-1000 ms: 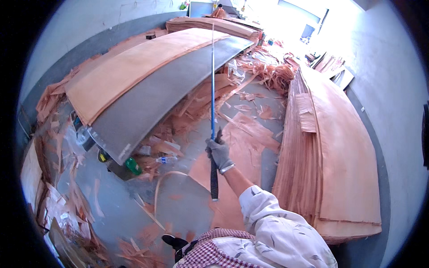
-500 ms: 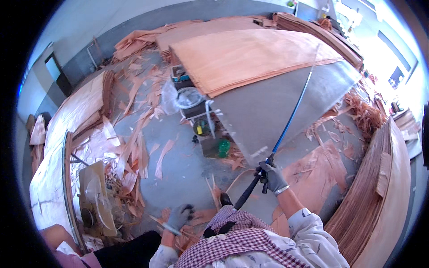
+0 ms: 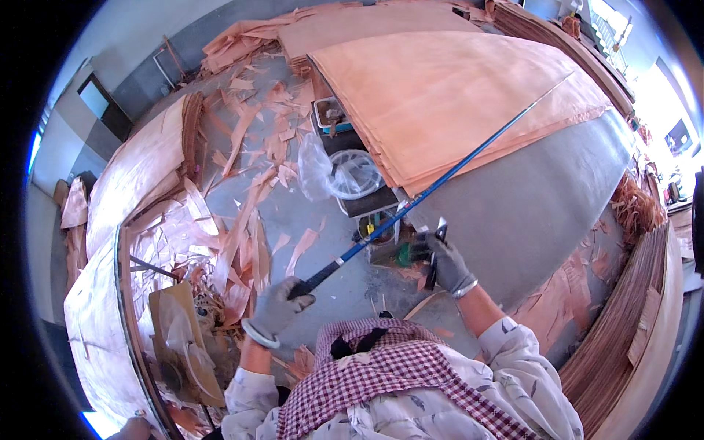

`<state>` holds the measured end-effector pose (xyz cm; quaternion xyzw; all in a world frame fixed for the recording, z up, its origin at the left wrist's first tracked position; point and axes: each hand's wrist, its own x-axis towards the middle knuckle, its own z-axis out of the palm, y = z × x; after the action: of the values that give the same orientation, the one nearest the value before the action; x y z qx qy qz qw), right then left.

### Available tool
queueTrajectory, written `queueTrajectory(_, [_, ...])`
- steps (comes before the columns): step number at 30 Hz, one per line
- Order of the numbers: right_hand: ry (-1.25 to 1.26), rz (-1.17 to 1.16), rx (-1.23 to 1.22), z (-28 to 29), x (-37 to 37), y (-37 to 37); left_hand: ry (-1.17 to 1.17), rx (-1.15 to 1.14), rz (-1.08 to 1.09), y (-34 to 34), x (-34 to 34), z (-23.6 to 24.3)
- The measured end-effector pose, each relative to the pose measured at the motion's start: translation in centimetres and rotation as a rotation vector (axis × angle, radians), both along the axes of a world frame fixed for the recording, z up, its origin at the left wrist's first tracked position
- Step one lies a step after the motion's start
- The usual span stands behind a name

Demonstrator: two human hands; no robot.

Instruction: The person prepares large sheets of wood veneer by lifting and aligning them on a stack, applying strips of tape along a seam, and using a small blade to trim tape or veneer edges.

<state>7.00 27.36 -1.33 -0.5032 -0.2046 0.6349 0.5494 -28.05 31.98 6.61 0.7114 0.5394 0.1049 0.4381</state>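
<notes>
My left hand [image 3: 282, 309], in a grey glove, is closed round the black grip of a long, tapering blue rod [image 3: 367, 240]. The rod slants up to the right, its thin tip above an orange stack of wood veneer sheets [image 3: 469, 88]. In my right hand [image 3: 449, 265], also gloved, is a black-handled tool [image 3: 431, 276] with a shiny metal end on top; its exact kind is unclear. That hand is beside the near left corner of a grey tabletop [image 3: 543, 183], on which the veneer lies. My right hand is apart from the rod.
A shelf at the table's left side holds a clear plastic-lined basin [image 3: 356, 174]. Veneer scraps [image 3: 246, 249] litter the floor. More veneer stacks stand at the left [image 3: 139, 169] and right [image 3: 623, 345]. Part of another person's hand [image 3: 136, 429] shows at the lower left edge.
My left hand has risen and taken the rod's grip; my right hand has let go of the rod, keeping the black tool. The rod has swung lower and leftward. The other person has mostly left view.
</notes>
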Motion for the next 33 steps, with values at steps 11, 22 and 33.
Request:
queueTrajectory(11, [-0.037, -0.456, -0.109, -3.0, 0.5, 18.4, 0.019, -0.115, -0.098, 20.7, -6.2, -1.7])
queueTrajectory(22, [-0.377, -0.735, -0.321, -2.4, -0.2, 22.3, -0.115, -0.387, -0.244, 38.9, -7.8, -6.7])
queueTrajectory(33, [-0.657, -0.893, -0.451, -5.7, 0.5, 23.2, -0.101, -0.515, -0.289, 50.5, 1.0, -7.2])
